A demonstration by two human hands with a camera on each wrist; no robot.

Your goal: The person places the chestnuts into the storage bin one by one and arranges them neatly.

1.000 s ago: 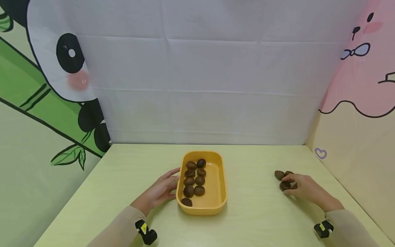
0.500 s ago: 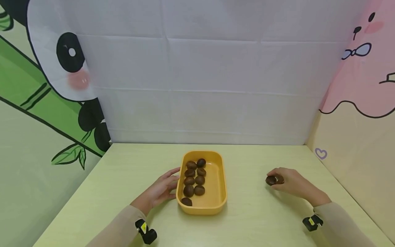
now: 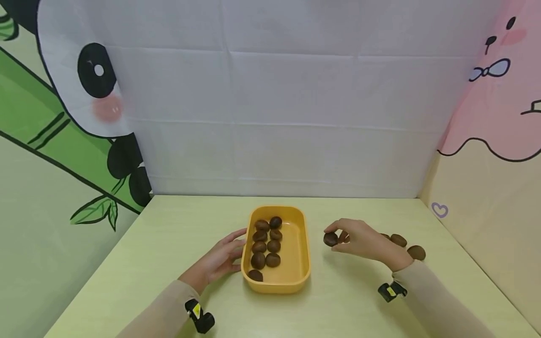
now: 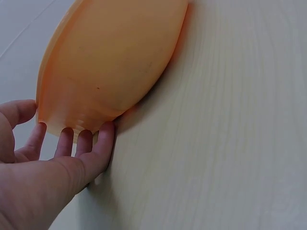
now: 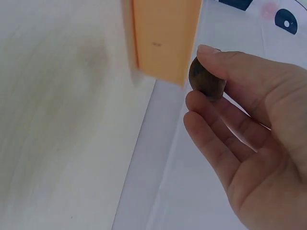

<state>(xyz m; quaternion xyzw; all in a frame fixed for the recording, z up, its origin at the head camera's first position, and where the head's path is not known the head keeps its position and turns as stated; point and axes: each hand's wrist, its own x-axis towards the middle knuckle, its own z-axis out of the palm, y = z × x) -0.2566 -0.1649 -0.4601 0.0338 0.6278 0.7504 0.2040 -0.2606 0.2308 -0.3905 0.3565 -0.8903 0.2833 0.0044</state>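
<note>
A yellow rectangular tray stands on the table, with several brown chestnuts in two columns along its left half. At its left side, my left hand has its spread fingertips touching the outer wall; the left wrist view shows these fingers against the tray's side. To the right of the tray, my right hand pinches one chestnut between thumb and fingers, raised over the table. That chestnut also shows close up in the right wrist view, near the tray wall.
Behind and beside my right wrist, a few loose chestnuts lie on the table, partly covered by the hand. A white cloth hangs along the table's back edge. Painted panels close off both sides.
My right hand has lifted a chestnut from the group at the right and carried it left, closer to the tray. My left hand and the tray stay where they were.
</note>
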